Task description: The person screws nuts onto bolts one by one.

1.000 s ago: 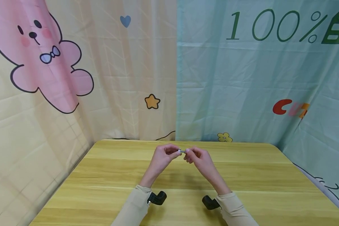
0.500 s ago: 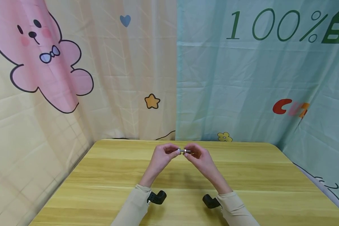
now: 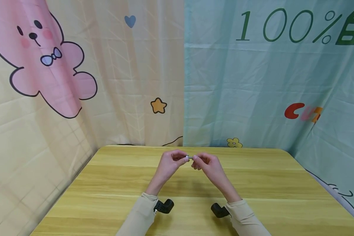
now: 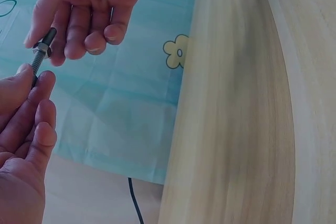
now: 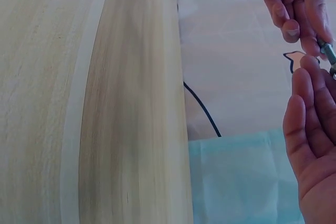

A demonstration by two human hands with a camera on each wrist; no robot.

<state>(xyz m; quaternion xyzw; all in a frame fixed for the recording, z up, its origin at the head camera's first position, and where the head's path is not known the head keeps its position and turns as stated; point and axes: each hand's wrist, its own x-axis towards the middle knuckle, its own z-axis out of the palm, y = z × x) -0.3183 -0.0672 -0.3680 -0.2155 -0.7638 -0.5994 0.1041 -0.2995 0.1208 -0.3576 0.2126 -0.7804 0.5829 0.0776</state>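
A small metal bolt (image 3: pixel 190 157) lies sideways between the two hands, above the table. My left hand (image 3: pixel 170 164) pinches one end of it between thumb and forefinger. On the threaded shank sits a hex nut (image 4: pixel 42 50), seen in the left wrist view with the shank's dark tip sticking out past it. My right hand (image 3: pixel 210 166) has thumb and forefinger at the nut, pinching it, and its other fingers are bent loosely below. In the right wrist view the bolt (image 5: pixel 329 52) shows at the right edge, partly cut off.
The wooden table (image 3: pixel 121 183) spreads under both forearms. Printed curtains (image 3: pixel 242 82) hang behind it and at the sides. A black device (image 3: pixel 164 206) is strapped at the left wrist, another black device (image 3: pixel 219 210) at the right. A dark cable (image 4: pixel 135 200) hangs beyond the table edge.
Half a second ago the right fingers were spread off the nut, leaving it in plain sight. Now thumb and forefinger are back together on it. The left hand has stayed in place.
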